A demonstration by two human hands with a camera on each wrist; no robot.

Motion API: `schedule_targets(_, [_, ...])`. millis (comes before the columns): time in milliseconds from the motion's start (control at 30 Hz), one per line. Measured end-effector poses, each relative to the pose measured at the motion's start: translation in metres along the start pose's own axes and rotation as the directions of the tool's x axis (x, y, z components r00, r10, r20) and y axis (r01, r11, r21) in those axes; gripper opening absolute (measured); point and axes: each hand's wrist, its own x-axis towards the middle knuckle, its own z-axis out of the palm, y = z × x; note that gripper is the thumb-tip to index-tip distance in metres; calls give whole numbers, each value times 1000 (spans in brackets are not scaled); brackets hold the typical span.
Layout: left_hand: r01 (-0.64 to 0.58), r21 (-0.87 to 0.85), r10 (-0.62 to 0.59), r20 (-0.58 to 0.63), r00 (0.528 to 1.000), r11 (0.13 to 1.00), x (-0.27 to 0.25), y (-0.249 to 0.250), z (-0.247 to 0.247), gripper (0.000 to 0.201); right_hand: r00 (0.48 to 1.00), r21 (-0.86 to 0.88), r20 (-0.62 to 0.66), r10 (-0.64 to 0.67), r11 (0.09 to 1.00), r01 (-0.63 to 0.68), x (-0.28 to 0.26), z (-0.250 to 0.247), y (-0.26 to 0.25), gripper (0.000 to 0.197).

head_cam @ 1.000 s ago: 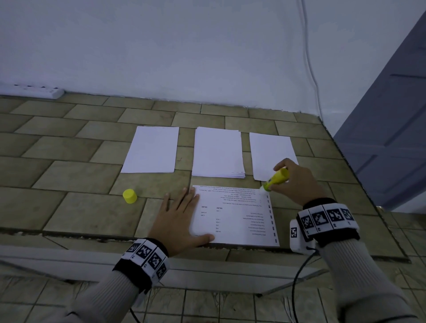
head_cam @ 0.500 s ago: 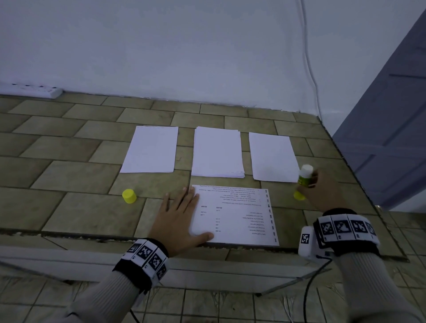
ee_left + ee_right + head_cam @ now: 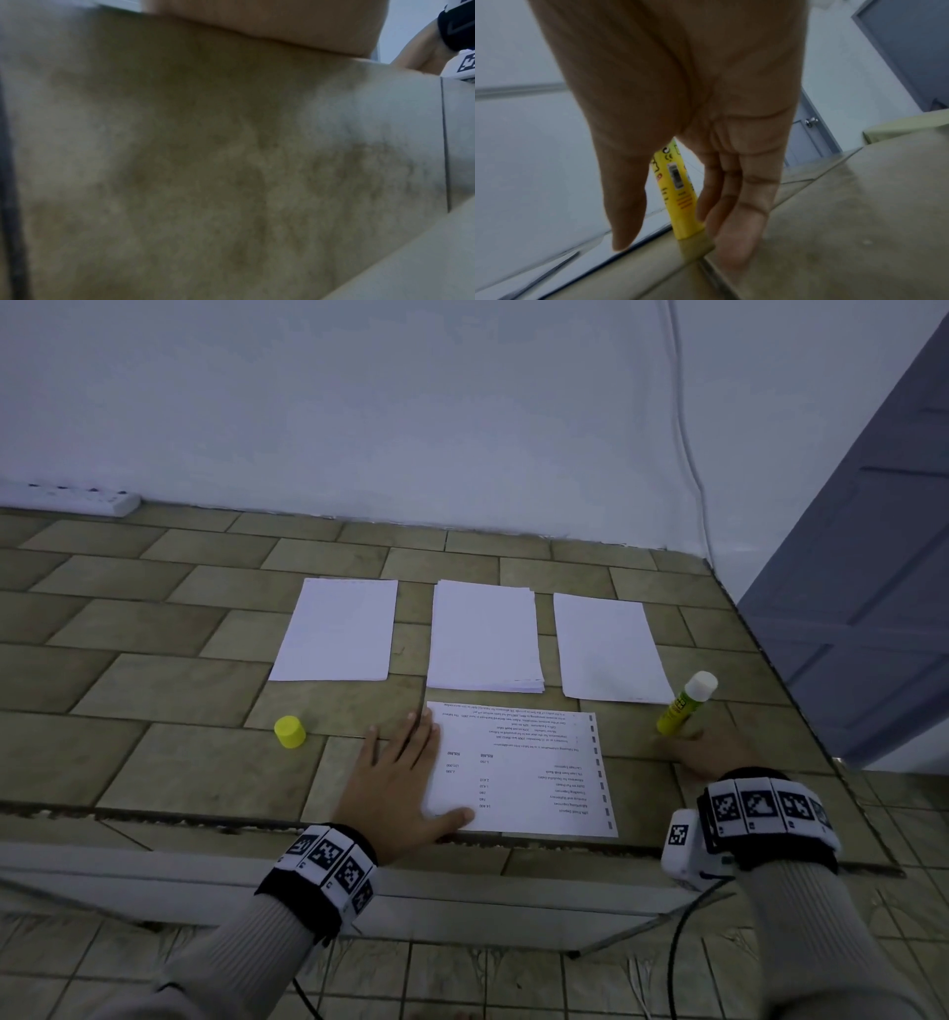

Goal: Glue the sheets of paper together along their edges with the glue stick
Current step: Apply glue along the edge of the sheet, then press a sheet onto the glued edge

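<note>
A printed sheet (image 3: 524, 767) lies at the tiled ledge's front edge. My left hand (image 3: 405, 762) rests flat on its left edge, fingers straight. The yellow glue stick (image 3: 685, 703) stands upright on the tile to the sheet's right, white end up, uncapped. My right hand (image 3: 690, 747) lies low just behind its base. In the right wrist view the fingers (image 3: 734, 233) are straight beside the glue stick (image 3: 680, 194), and the thumb (image 3: 626, 213) stands apart from it. The yellow cap (image 3: 290, 731) sits left of my left hand.
Beyond the printed sheet lie a white sheet (image 3: 336, 629), a stack of white sheets (image 3: 485, 634) and another white sheet (image 3: 608, 649). A power strip (image 3: 67, 498) lies at the wall, far left. The ledge ends right of the glue stick, with a grey door (image 3: 873, 557) beyond.
My right hand carried the glue stick from the printed sheet's far right corner to the right, stood it upright on the tile and loosened its fingers. The left hand stayed put.
</note>
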Motion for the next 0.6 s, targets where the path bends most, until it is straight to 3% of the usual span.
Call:
schedule_targets(100, [-4,-15,4,-8,1000,1000,0,0,1,123,997,-116,82,4,993,5,-14,8,-13,31])
schedule_targets(200, [1,2,-1,-5,1000,1000,0,0,1,123,978,-142,123,-168,973,184,-26,13,-45,21])
schedule_targets(300, [-9,-5,9,-19,1000,1000,0,0,1,119,940,-47,64,-335,940,338,-26,15,-74,12])
schedule_targets(400, [-21,-22,19,-58,998,1000,-1,-1,3,113,922,-61,-33,-386,921,384,-4,17,-93,21])
schedule_targets(467, [-16,-48,13,-71,997,999,-2,-1,3,112,933,-139,-44,-356,927,347,17,22,-101,34])
schedule_targets(600, [-11,-59,8,-48,999,998,-2,-1,1,113,989,-337,67,-132,930,146,43,36,-105,48])
